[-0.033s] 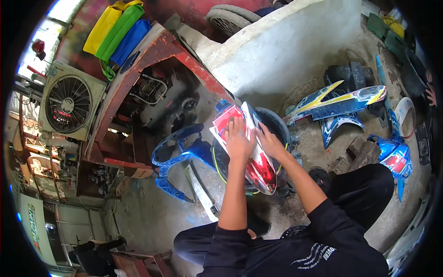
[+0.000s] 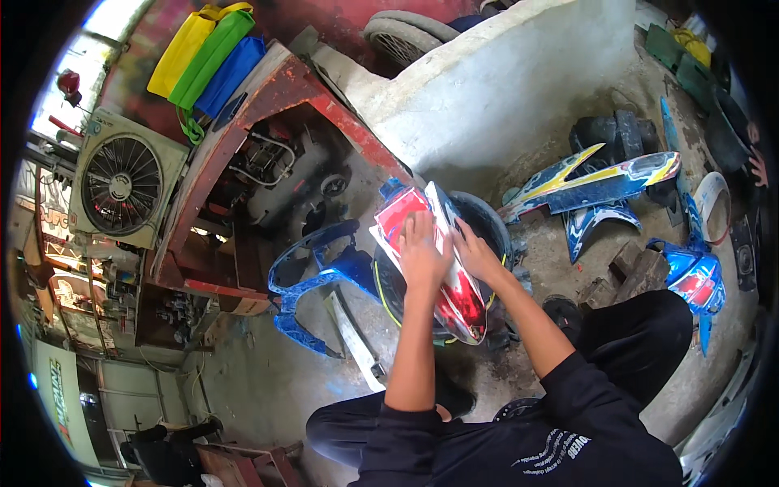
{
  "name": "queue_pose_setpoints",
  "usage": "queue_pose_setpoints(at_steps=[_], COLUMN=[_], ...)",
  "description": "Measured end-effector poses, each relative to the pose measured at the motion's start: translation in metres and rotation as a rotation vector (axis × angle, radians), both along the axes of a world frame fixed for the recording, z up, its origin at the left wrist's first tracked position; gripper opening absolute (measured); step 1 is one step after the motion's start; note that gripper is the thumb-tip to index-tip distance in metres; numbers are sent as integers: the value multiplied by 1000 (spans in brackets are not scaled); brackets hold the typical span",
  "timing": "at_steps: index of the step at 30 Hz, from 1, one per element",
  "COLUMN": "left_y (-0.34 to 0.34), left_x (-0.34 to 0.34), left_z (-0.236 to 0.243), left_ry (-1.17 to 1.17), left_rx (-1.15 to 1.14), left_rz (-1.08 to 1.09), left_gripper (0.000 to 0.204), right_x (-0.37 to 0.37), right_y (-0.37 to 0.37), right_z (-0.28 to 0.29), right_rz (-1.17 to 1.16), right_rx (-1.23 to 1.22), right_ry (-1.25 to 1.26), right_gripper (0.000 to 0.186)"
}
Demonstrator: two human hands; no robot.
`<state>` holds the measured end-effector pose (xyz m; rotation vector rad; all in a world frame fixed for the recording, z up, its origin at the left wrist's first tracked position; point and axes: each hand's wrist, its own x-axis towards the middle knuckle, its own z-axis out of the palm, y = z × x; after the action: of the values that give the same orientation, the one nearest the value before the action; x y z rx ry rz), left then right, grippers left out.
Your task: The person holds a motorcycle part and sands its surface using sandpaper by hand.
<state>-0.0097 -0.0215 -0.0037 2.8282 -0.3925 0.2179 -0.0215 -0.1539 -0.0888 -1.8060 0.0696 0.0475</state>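
Observation:
A red and white motorcycle body panel (image 2: 459,299), glossy at its near end, lies across a black tub (image 2: 489,217). My left hand (image 2: 423,253) lies flat on its upper red part, fingers stretched forward. Whether anything thin is under that palm is hidden. On the panel's right side, my right hand (image 2: 477,253) grips the edge, its fingertips against the white strip. Just left of the tub, a blue motorcycle panel (image 2: 349,268) with an open frame shape rests on the floor. Next to it lies a long whitish strip-shaped part (image 2: 354,341).
To the right lie a blue, white and yellow fairing (image 2: 596,180), a blue panel with red patches (image 2: 699,276) and wooden blocks (image 2: 637,272). A red bench frame (image 2: 292,77) and a large fan (image 2: 120,187) stand left. A low pale wall (image 2: 503,89) rises ahead.
My left hand has slid very slightly toward me and to the right on the panel. The panel has shifted a touch the same way; my right hand stays at its edge.

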Motion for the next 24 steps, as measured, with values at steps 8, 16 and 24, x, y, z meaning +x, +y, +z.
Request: queue_pose_setpoints(at_steps=[8,16,24], left_y=[3,-19,4], left_x=[28,15,25], left_z=[-6,-2,0], left_ry=[-5,196,31], left_rx=[40,115,128], left_rz=[80,98,58], left_gripper=[77,81,69], right_x=[-1,-5,2], right_y=[7,-6,13], right_z=[1,-16,-13], right_rz=[-14,-99,-91], right_rx=[-16,-53,-56], right_ry=[-9,-59,-116], right_gripper=[64,60,53])
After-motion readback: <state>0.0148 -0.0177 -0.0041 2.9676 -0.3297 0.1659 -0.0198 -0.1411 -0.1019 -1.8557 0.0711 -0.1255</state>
